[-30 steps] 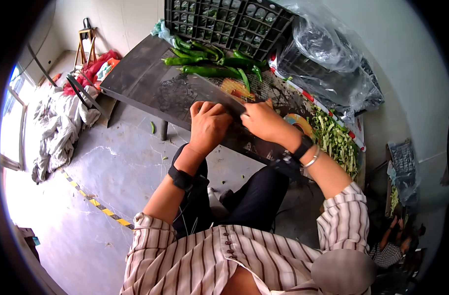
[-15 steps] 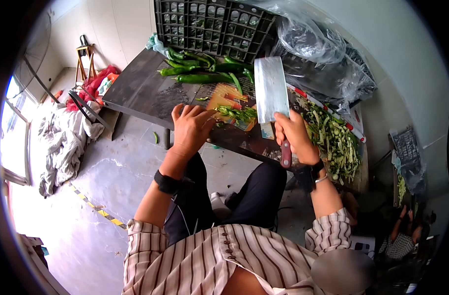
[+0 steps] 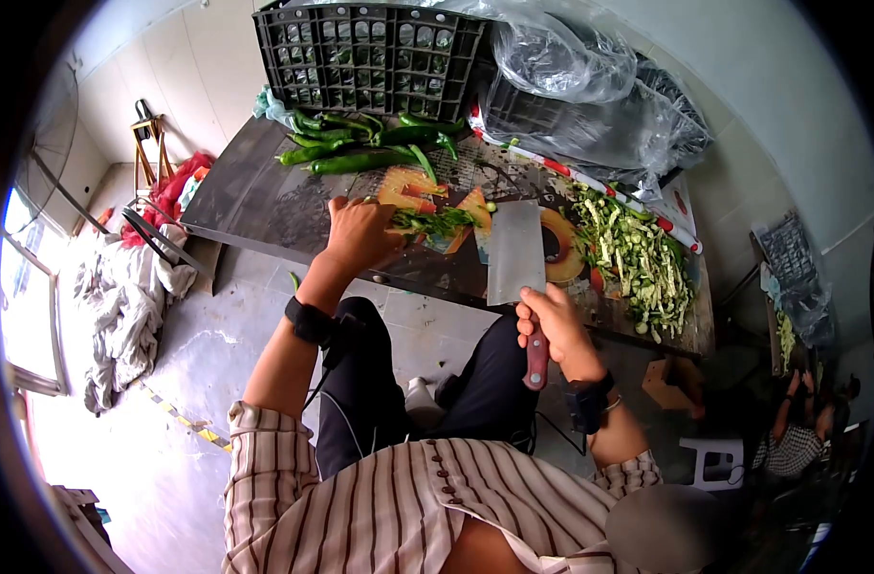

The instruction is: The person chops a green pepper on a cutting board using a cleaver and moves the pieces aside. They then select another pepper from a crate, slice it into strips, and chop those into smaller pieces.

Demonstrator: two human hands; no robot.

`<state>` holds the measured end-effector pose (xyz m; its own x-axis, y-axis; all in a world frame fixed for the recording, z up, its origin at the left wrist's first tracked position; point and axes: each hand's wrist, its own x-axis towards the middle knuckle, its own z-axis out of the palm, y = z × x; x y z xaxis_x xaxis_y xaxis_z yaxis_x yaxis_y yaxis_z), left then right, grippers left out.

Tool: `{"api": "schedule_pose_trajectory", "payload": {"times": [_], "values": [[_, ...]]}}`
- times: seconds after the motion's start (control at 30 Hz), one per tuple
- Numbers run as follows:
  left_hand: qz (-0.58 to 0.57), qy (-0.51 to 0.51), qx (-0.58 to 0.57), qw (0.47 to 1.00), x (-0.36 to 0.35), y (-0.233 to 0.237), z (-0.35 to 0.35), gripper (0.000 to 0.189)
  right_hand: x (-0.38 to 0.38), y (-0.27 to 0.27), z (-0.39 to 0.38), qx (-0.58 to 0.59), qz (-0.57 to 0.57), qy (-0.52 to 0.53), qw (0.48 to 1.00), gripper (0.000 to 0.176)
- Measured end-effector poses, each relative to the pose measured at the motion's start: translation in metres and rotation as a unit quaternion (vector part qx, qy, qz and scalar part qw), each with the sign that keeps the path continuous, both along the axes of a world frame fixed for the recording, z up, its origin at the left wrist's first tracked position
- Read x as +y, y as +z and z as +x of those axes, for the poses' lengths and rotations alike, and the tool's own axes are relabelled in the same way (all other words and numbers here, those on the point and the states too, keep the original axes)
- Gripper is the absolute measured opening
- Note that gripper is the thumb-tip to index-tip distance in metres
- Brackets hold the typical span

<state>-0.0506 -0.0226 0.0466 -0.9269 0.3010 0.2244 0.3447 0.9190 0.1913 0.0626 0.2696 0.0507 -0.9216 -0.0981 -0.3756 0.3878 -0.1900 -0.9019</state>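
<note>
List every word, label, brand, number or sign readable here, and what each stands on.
None: no text can be read.
Tabletop: the orange printed shapes might be lettering or pure pattern; chopped green peppers partly cover them, so I cannot tell.
Cleaver: no legible mark on the blade.
Red-and-white strip: colour bands, no legible words.
Striped floor tape: too small to show any lettering.
</note>
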Motion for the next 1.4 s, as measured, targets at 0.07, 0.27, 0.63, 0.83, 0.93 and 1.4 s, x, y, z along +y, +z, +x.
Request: {"api": "schedule_pose_trajectory", "payload": {"times": [0.07,0.27,0.63,0.83,0.93,1.4], "values": [[-0.014,-0.001,-0.007,1.0,0.005,0.001,-0.001,0.031,-0.004,-0.007,-0.003,0.002,0.001,0.028,1.0,0.012],[0.034,-0.043,0.019,0.998,0.019,-0.017,-0.022,0.032,-0.04,-0.015,-0.014,0.008,0.005,0.067,0.998,0.014],[0.101,-0.067,0.101,0.988,0.034,-0.016,-0.002,0.017,-0.061,-0.027,-0.006,-0.033,-0.101,0.079,0.991,0.013],[0.2,-0.106,0.172,0.959,0.035,-0.003,0.014,0.026,-0.047,-0.028,-0.001,-0.046,-0.19,0.087,0.977,0.016],[0.248,-0.078,0.19,0.947,0.024,-0.003,0.014,0.025,-0.041,-0.022,0.005,-0.042,-0.202,0.085,0.975,0.017],[0.264,0.059,0.25,0.93,0.001,-0.037,0.005,0.029,0.021,0.004,0.046,-0.009,-0.143,0.032,0.989,0.017]]}}
